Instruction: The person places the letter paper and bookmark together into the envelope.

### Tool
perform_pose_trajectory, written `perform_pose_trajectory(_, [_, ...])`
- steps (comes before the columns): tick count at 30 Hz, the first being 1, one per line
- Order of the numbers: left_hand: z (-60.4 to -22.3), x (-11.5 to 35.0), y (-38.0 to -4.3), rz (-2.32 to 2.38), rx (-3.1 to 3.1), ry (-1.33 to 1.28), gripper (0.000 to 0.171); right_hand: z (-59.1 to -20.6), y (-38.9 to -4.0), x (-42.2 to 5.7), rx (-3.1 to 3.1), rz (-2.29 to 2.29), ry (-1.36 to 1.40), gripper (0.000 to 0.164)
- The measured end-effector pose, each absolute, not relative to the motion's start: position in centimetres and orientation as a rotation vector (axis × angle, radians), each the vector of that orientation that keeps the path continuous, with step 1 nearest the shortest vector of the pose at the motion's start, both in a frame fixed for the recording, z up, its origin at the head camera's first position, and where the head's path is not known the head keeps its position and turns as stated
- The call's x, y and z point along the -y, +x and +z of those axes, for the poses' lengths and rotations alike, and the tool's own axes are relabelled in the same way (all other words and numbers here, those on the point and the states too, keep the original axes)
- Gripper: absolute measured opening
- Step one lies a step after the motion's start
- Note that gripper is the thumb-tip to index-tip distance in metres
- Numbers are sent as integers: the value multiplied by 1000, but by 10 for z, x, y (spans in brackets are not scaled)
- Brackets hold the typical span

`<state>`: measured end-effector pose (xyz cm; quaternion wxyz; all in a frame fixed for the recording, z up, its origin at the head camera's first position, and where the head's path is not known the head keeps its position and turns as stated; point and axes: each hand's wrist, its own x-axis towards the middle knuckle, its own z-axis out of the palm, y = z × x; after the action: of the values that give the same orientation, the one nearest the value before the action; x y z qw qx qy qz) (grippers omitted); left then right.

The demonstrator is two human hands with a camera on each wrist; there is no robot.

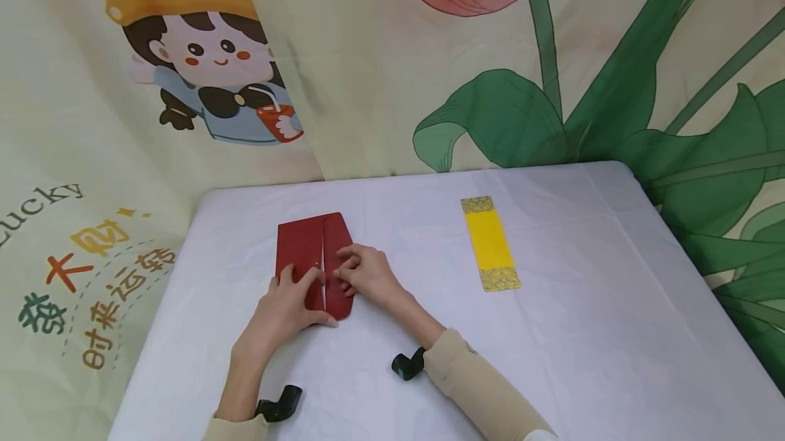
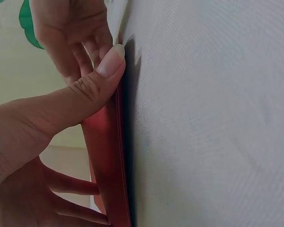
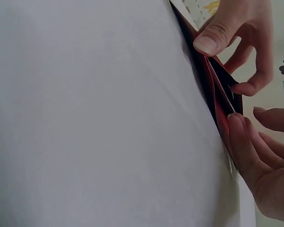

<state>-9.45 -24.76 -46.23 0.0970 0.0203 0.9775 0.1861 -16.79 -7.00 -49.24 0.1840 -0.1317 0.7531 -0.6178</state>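
Note:
A red paper envelope [image 1: 299, 240] lies on the white table, left of the middle, its flap [image 1: 339, 236] on the right side. A narrow pale gap runs between body and flap. My left hand [image 1: 282, 311] rests spread on the envelope, thumb at the near edge and index fingertip by the gap. In the left wrist view, that thumb [image 2: 90, 92] lies straight along the envelope's edge. My right hand [image 1: 370, 274] pinches the flap with bent fingers. In the right wrist view, the right thumb [image 3: 241, 137] sits at the parted red layers.
A yellow strip [image 1: 487, 240] with glittery gold ends lies flat to the right of the envelope. The white-covered table [image 1: 613, 332] meets a printed cloth backdrop [image 1: 362, 86] at its far edge. Black wrist cameras [image 1: 281, 405] are strapped on both wrists.

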Motion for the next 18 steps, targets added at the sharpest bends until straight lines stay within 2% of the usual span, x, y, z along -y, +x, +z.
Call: perform_pose_trajectory(18, [-464, 248, -94, 557, -2901, 90, 73, -477, -170, -10, -2410, -1455, -268, 34])
